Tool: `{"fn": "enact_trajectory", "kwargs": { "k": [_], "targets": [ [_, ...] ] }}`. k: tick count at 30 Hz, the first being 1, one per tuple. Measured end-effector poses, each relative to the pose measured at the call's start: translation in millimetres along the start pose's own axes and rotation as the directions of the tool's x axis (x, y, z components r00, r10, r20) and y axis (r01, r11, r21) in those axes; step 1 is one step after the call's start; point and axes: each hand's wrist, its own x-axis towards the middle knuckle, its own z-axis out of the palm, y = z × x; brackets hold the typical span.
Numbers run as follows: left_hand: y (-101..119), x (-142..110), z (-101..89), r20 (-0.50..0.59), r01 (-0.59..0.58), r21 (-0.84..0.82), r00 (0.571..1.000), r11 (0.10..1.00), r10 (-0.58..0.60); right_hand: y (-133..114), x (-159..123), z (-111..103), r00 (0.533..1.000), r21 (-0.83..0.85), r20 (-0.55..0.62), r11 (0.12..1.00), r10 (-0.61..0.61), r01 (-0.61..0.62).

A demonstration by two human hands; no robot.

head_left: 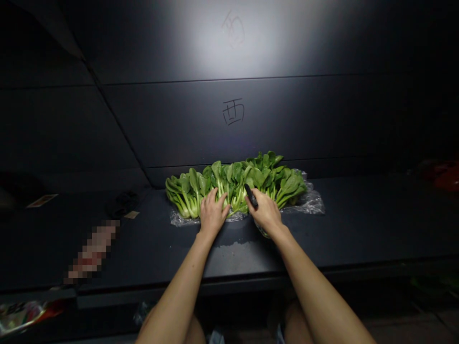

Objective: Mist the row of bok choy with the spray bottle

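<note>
Greens [194, 180] row the bench [234, 260] on plastic [313, 203], left hand [212, 215] at the stems, fingers spread, right hand [266, 210] clamped round a black handle [251, 196]: sorting by hand, I judge, next move wanting a light, steadying touch.

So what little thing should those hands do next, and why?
Perhaps close the left hand gently around the nearest stems of the bok choy: its fingers lie spread at the row's front, well placed for that, while the right hand is busy gripping something with a black handle.
</note>
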Motion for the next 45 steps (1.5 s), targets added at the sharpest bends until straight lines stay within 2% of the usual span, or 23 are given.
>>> {"fn": "enact_trajectory", "kwargs": {
  "k": [7, 11, 20, 27, 39, 45],
  "targets": [
    [-3.4, -3.0, -0.5, 0.057, -0.04, 0.007, 0.998, 0.999, 0.04, -4.2, -1.2, -3.3, 0.999, 0.015, 0.018, 0.999, -0.034, 0.034],
    [-3.9, -4.8, -0.3, 0.046, -0.055, -0.017, 0.997, 0.998, 0.055, -5.2, -0.9, -1.1, 0.998, 0.018, 0.036, 0.998, -0.056, 0.056],
    [-5.5, -5.8, -0.2, 0.077, -0.077, -0.005, 0.994, 0.997, 0.077, -1.1, 0.7, -0.7, 1.0, 0.017, -0.001, 1.0, 0.012, -0.012],
    [-6.4, -5.6, -2.4, 0.046, -0.079, -0.055, 0.996, 0.995, 0.081, 2.8, 1.7, -1.0, 0.998, -0.017, -0.039, 0.998, 0.054, -0.055],
    [-13.3, -10.1, -2.1, -0.005, -0.083, -0.033, 0.997, 0.996, 0.083, 12.0, -0.9, -8.1, 0.993, 0.013, -0.077, 0.996, 0.086, -0.085],
    [-13.8, -11.4, -1.9, -0.013, -0.087, -0.016, 0.996, 0.996, 0.087, 22.8, -1.2, -12.6, 0.985, -0.008, -0.098, 0.989, 0.144, -0.145]
  ]
}}
